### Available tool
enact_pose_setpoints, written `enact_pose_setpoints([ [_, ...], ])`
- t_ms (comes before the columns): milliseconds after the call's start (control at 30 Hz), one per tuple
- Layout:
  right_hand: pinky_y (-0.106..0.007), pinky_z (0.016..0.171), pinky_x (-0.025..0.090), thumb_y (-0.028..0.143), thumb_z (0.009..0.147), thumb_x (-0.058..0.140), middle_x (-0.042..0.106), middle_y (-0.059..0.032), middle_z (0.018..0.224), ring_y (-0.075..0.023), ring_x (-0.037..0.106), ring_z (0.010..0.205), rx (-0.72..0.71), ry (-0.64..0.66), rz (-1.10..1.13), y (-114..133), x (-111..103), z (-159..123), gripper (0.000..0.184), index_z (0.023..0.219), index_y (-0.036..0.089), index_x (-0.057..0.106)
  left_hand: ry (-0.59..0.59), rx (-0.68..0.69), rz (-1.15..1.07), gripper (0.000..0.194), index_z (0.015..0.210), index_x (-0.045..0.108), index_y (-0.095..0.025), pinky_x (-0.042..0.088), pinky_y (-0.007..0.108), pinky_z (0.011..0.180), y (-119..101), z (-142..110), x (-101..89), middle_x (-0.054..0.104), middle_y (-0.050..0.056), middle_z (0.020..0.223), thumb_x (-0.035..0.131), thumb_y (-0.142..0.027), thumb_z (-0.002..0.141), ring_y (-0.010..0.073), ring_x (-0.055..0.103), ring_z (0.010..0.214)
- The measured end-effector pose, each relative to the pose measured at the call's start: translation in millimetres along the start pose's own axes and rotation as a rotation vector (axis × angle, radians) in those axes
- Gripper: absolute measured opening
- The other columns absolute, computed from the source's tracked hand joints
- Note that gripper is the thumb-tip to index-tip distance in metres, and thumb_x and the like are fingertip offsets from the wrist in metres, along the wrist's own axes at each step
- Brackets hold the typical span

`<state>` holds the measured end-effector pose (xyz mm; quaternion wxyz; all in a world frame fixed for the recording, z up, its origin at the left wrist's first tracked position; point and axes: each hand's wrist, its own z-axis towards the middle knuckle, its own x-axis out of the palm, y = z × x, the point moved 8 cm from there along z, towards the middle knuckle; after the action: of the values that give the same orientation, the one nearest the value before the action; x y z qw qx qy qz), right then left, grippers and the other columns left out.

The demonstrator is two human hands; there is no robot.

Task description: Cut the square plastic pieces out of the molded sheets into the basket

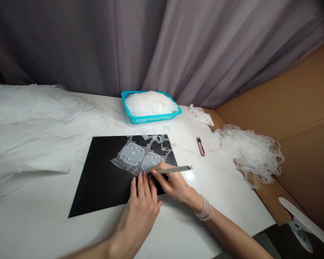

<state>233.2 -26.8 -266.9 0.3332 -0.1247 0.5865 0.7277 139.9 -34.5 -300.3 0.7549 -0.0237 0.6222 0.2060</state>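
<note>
A clear plastic sheet with two frosted, rounded-square pieces (131, 154) lies on a black mat (102, 183). My left hand (143, 205) rests flat, its fingertips on the sheet's near edge. My right hand (175, 183) grips a slim, pale, pen-shaped tool (178, 169) with a reddish back end. The tool's tip is hidden behind my fingers, at the right-hand frosted piece, so its exact kind cannot be made out. Thin cut-out strips of the sheet curl at the mat's far right corner.
Behind the mat stands a turquoise basket (151, 119) heaped with white pieces. Pink thread snips (201, 146) lie to the right, near a pile of clear plastic scraps (251, 153). Layered translucent sheets (35, 133) cover the left side. A cardboard panel (299, 104) borders the right.
</note>
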Motion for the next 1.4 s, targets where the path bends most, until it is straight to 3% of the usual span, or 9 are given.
enact_pose_setpoints([
  [467, -0.026, 0.060, 0.047, 0.018, 0.102, 0.042, 0.057, -0.0024, 0.077, -0.0134, 0.051, 0.065, -0.168, 0.061, -0.262, 6, 6, -12, 0.019, 0.090, 0.018, 0.056, -0.048, -0.001, -0.066, 0.054, 0.124, 0.066, 0.002, 0.050, 0.056, 0.100, 0, -4, 2.4, 0.060, 0.035, 0.130, 0.065, -0.037, 0.087, 0.0457, 0.058, 0.125],
  [667, -0.030, 0.066, 0.053, 0.020, 0.103, 0.044, 0.062, -0.0081, 0.084, -0.0172, 0.055, 0.073, -0.312, 0.113, -0.437, 15, 15, -19, 0.022, 0.112, 0.012, 0.062, -0.082, -0.024, -0.073, 0.053, 0.120, 0.070, -0.001, 0.050, 0.053, 0.102, 0, -7, 2.9, 0.063, 0.032, 0.127, 0.067, -0.041, 0.085, 0.0434, 0.060, 0.123],
  [800, -0.037, 0.084, 0.058, 0.020, 0.103, 0.045, 0.069, -0.0148, 0.107, -0.0226, 0.064, 0.096, -0.327, 0.110, -0.543, 20, 13, -17, 0.025, 0.116, 0.012, 0.064, -0.070, -0.047, -0.043, 0.056, 0.121, 0.070, -0.003, 0.049, 0.052, 0.104, 2, -5, -0.7, 0.065, 0.030, 0.126, 0.068, -0.044, 0.083, 0.0414, 0.060, 0.124],
  [900, -0.045, 0.107, 0.050, 0.020, 0.103, 0.044, 0.064, -0.0178, 0.131, -0.0264, 0.058, 0.126, -0.351, 0.146, -0.568, 16, 17, -18, 0.028, 0.122, 0.012, 0.063, -0.057, -0.058, -0.030, 0.058, 0.124, 0.068, -0.004, 0.049, 0.052, 0.104, 2, -5, -1.8, 0.065, 0.029, 0.127, 0.068, -0.046, 0.083, 0.0403, 0.060, 0.124],
  [1100, -0.049, 0.115, 0.044, 0.016, 0.101, 0.044, 0.063, -0.0226, 0.133, -0.0288, 0.057, 0.131, -0.365, 0.245, -0.408, 10, 30, -20, 0.033, 0.128, 0.007, 0.060, -0.030, -0.057, -0.064, 0.062, 0.121, 0.070, -0.003, 0.047, 0.052, 0.106, 2, -6, 3.3, 0.065, 0.030, 0.126, 0.071, -0.048, 0.079, 0.0411, 0.060, 0.124],
  [1233, -0.041, 0.104, 0.055, 0.028, 0.099, 0.052, 0.074, -0.0110, 0.115, -0.0256, 0.070, 0.110, -0.009, 0.006, 0.078, -24, -24, 6, 0.026, 0.116, 0.019, 0.068, -0.002, -0.050, -0.042, 0.061, 0.129, 0.064, 0.000, 0.048, 0.054, 0.105, 2, -6, 6.4, 0.058, 0.033, 0.133, 0.065, -0.042, 0.085, 0.0424, 0.057, 0.127],
  [1333, -0.038, 0.090, 0.061, 0.036, 0.100, 0.050, 0.076, -0.0114, 0.103, -0.0230, 0.074, 0.096, 0.259, -0.255, 0.248, -74, -89, 23, 0.029, 0.111, 0.016, 0.068, 0.013, -0.048, -0.048, 0.060, 0.132, 0.061, 0.000, 0.048, 0.054, 0.105, 2, -7, 9.8, 0.056, 0.033, 0.136, 0.062, -0.039, 0.087, 0.0417, 0.056, 0.129],
  [1367, -0.036, 0.086, 0.062, 0.035, 0.094, 0.060, 0.077, -0.0106, 0.093, -0.0221, 0.075, 0.089, 0.446, -0.346, 0.443, -99, -105, 21, 0.024, 0.104, 0.015, 0.070, 0.011, -0.049, -0.052, 0.060, 0.132, 0.061, 0.000, 0.048, 0.054, 0.105, 1, -7, 11.0, 0.055, 0.033, 0.137, 0.061, -0.039, 0.087, 0.0418, 0.056, 0.128],
  [1400, -0.033, 0.081, 0.063, 0.033, 0.092, 0.063, 0.077, -0.0105, 0.089, -0.0209, 0.076, 0.083, 0.521, -0.367, 0.504, -113, -117, 22, 0.022, 0.101, 0.014, 0.070, 0.006, -0.052, -0.057, 0.060, 0.132, 0.061, 0.001, 0.048, 0.054, 0.104, 0, -8, 12.2, 0.055, 0.033, 0.137, 0.061, -0.039, 0.087, 0.0422, 0.056, 0.128],
])
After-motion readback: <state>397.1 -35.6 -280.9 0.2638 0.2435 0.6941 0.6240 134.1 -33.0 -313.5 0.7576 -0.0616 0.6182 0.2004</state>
